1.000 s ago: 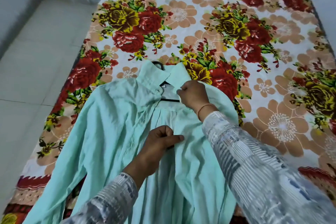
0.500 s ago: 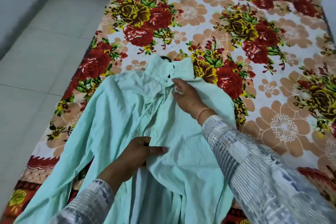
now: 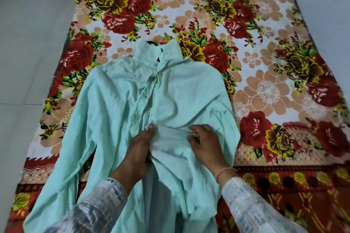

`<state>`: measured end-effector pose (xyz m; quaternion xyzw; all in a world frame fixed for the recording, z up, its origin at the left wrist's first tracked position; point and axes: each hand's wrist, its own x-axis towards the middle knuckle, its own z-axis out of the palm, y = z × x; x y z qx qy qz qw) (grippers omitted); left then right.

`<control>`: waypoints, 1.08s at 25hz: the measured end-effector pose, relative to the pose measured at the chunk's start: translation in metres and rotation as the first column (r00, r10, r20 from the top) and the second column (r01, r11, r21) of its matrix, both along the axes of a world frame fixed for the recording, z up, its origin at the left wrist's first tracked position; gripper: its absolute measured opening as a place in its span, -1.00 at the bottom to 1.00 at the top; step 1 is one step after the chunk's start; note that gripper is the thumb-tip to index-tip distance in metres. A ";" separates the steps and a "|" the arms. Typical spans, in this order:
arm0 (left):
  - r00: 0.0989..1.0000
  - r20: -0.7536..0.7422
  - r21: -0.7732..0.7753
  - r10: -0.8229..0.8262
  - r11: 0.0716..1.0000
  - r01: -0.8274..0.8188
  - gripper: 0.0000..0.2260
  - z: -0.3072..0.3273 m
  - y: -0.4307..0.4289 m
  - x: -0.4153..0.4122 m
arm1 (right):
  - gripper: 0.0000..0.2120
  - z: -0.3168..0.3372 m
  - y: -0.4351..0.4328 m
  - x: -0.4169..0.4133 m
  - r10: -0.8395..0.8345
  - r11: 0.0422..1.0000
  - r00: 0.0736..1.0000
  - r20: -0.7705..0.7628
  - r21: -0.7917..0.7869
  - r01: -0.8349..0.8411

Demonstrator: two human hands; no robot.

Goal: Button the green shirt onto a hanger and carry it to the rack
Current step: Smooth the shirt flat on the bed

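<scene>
While I watch from head view, floral bedsheet [image 3: 265,91] fills most of frame, pale tiled floor [image 3: 28,62] at left. Green shirt [image 3: 117,111] lies flat on sheet, front up, collar away from me, sleeves spread. Dark hanger hook [image 3: 151,43] peeks out just above collar; rest hidden inside. Left hand [image 3: 139,149] pinches placket edge at mid-chest, fingers closed on fabric. Right hand [image 3: 205,143] rests on opposite panel, fingers curled, gathering cloth. Small buttons [image 3: 145,97] visible along placket.

Floral bedspread [image 3: 265,91], pale tiled floor [image 3: 28,62]
</scene>
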<state>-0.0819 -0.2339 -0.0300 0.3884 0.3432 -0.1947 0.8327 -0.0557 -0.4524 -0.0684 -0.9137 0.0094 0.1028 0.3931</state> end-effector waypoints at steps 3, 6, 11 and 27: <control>0.966 0.034 -0.022 -0.257 0.966 0.258 -0.63 0.001 0.001 -0.019 | -0.68 0.006 0.005 -0.013 -0.084 0.994 0.994 0.075 -0.071 0.089; 0.882 -0.123 0.287 -0.454 0.835 0.470 -0.60 -0.008 0.005 -0.036 | -0.62 0.007 0.002 -0.048 -0.226 0.913 0.959 0.170 -0.306 0.270; 0.992 -0.104 -0.083 -0.077 0.994 0.069 -0.60 -0.014 0.005 -0.062 | -0.61 0.010 -0.020 -0.090 -0.531 0.823 0.847 0.010 -0.230 0.519; 0.944 -0.121 0.429 -0.308 0.841 0.329 -0.85 -0.001 -0.011 -0.134 | -0.68 0.027 -0.061 -0.156 -0.202 0.956 0.855 -0.477 0.092 0.278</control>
